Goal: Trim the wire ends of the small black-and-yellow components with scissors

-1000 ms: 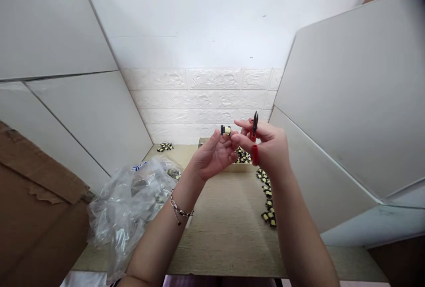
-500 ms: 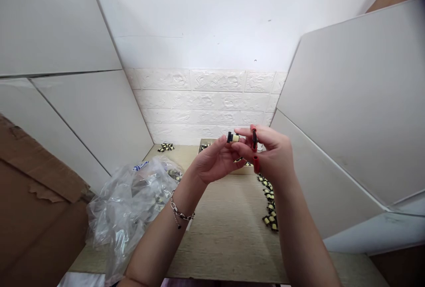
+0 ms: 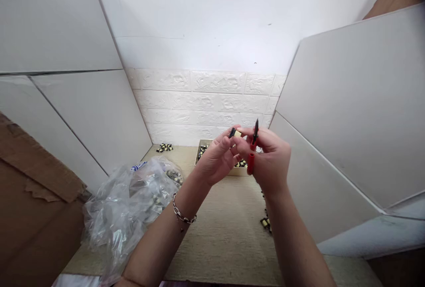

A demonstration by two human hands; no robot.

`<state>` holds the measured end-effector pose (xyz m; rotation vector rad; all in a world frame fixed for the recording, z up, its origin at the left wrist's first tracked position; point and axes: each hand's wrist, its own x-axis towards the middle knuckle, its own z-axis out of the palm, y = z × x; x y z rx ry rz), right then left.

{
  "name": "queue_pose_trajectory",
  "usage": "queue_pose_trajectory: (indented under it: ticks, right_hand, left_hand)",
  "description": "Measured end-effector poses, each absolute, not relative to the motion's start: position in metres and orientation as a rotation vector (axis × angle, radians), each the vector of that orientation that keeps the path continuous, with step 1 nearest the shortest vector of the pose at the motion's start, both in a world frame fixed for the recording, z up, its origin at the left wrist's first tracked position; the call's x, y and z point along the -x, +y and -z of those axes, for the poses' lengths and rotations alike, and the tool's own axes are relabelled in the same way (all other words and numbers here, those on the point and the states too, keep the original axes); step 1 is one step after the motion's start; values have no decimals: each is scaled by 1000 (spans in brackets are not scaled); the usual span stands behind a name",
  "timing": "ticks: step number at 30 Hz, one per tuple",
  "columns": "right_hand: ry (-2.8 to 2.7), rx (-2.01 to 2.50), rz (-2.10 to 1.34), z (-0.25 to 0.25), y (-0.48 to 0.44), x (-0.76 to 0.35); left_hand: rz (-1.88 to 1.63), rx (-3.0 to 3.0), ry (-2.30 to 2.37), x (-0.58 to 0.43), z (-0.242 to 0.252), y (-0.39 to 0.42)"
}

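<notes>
Near the middle of the view, a small black and yellow component (image 3: 237,133) is pinched between the fingertips of both hands. My left hand (image 3: 217,156) holds its black end, with the palm turned up. My right hand (image 3: 274,154) touches the yellow side with thumb and forefinger. That same hand also grips a red-handled tool (image 3: 251,158), its dark pointed tip upward. Behind and below the hands, a shallow box (image 3: 239,171) holds several similar components, partly hidden by my fingers.
A clear plastic bag (image 3: 122,207) with components inside lies on the table (image 3: 222,234) at left. Small component piles sit at the back left (image 3: 164,147) and beside my right forearm (image 3: 266,223). A cardboard box (image 3: 36,203) stands far left; white panels flank both sides.
The component has tilted and shifted slightly right between my fingers. The tool has turned so its dark tip points up. My right forearm has moved left, covering more of the right pile.
</notes>
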<state>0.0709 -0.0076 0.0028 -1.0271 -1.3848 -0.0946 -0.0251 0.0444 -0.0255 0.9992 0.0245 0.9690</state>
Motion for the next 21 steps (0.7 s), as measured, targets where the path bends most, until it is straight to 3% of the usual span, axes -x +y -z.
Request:
queue_pose_trajectory:
  ticks: [16,21]
  right_hand:
    - [-1397,1163,551,2,-6,-63]
    - [-1425,1176,500,2,-8,-65]
  left_hand:
    - [-1005,-767,49,17,22,37]
    - [-933,-766,27,20,22,42]
